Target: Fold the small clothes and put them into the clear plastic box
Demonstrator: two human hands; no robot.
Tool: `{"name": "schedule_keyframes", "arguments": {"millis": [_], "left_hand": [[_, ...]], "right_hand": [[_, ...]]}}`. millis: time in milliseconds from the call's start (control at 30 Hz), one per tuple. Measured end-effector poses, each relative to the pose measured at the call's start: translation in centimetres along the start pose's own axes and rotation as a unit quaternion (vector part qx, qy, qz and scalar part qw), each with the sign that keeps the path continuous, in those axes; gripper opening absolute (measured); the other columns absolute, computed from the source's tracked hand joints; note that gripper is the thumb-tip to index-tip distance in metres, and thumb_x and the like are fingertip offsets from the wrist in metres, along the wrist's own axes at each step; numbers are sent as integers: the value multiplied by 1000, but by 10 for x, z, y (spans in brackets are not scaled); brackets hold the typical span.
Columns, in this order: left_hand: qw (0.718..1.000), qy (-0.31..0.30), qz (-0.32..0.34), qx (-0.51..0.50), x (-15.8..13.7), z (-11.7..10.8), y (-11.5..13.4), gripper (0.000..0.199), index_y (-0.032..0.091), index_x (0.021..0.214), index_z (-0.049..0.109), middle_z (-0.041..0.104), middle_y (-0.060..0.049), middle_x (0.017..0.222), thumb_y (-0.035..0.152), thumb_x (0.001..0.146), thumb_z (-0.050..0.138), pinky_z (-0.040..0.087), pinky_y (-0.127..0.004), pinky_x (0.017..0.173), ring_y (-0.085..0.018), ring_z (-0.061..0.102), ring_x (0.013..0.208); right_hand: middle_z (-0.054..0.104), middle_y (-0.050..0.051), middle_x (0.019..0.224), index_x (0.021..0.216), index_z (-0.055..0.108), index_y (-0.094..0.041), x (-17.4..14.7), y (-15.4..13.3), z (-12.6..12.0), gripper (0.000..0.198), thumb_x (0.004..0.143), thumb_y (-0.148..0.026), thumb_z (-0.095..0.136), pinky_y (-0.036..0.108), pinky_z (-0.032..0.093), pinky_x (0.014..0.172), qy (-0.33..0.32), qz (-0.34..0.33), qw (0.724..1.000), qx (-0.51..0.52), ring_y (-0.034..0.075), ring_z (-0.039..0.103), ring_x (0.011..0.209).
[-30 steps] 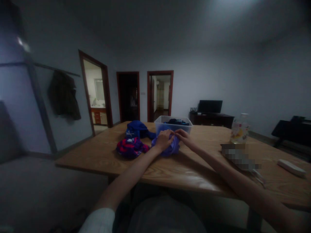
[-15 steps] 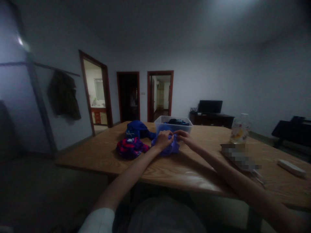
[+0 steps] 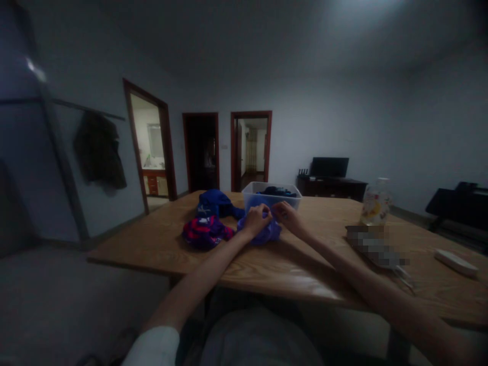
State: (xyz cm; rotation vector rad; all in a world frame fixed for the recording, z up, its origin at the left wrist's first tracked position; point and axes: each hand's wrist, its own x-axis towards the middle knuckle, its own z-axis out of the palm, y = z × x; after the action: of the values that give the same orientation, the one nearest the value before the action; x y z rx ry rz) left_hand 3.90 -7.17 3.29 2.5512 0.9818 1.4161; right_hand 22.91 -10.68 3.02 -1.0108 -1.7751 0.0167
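Observation:
A soft purple cap lies crumpled on the table, in front of the clear plastic bin. My left hand rests over its left side, fingers curled and pinching its upper part. At the upper right of the cap, my right hand is closed, thumb and finger pinched close to the left fingertips. What exactly the fingertips grip is too small to make out. Left of my hands sit a blue cap with a pale design and, nearer me, a red-and-purple patterned cap.
Dark cloth items fill part of the plastic bin. On the right of the wooden table stand a clear patterned jug, a blurred-out flat packet and a white oblong object. A television is by the far wall.
My right hand has drawn its fingers in, from stretched toward the cap to a closed pinch slightly higher. The left hand has barely shifted, and the caps and bin stay put.

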Motion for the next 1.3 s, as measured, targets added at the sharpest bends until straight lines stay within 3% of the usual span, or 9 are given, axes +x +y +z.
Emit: {"name": "schedule_keyframes", "arguments": {"millis": [133, 533, 767, 900, 1033, 1300], "left_hand": [[1000, 9, -12, -14, 1, 0, 1, 8, 21, 101, 65, 74, -4, 101, 24, 95, 62, 51, -36, 96, -21, 69, 98], [1000, 17, -5, -14, -1, -1, 0, 9, 21, 102, 65, 74, -4, 101, 28, 97, 61, 51, -36, 96, -21, 69, 98], [1000, -1, 5, -7, -1, -3, 2, 8, 21, 101, 64, 74, -3, 101, 28, 97, 62, 50, -35, 95, -21, 69, 97], [999, -7, 29, -15, -2, -6, 5, 12, 21, 109, 62, 72, -3, 106, 26, 98, 60, 49, -35, 98, -20, 69, 102], [997, -10, 72, -8, -4, -9, 9, 22, 23, 120, 60, 69, -4, 119, 28, 99, 59, 47, -37, 102, -21, 65, 114], [993, -38, 109, 23, -5, -12, 9, 23, 21, 117, 63, 70, -5, 118, 37, 101, 59, 46, -38, 101, -22, 64, 114]], "right_hand": [[65, 5, 87, 105, 62, -22, -2, -3, 0, 23, 95, -42, 59, 31, 48, 67, 20, 10, 999, -35, 20, 59, 74], [69, 9, 96, 102, 67, -21, -9, -10, -1, 19, 98, -34, 53, 33, 48, 76, -58, -59, 993, -87, 21, 62, 83], [65, 7, 87, 89, 63, -21, -12, -3, -2, 19, 99, -34, 53, 31, 41, 71, -48, -52, 992, -105, 19, 55, 73], [61, 4, 78, 83, 59, -21, -10, -5, -2, 24, 97, -41, 55, 29, 40, 66, -52, -12, 997, -54, 17, 52, 69], [59, 2, 72, 83, 61, -21, -4, -1, -2, 32, 93, -50, 55, 29, 42, 62, -50, 69, 995, 57, 18, 55, 66], [59, 2, 72, 80, 63, -19, -4, 0, -4, 35, 83, -55, 62, 30, 49, 64, -63, 153, 974, 153, 18, 58, 69]]}}
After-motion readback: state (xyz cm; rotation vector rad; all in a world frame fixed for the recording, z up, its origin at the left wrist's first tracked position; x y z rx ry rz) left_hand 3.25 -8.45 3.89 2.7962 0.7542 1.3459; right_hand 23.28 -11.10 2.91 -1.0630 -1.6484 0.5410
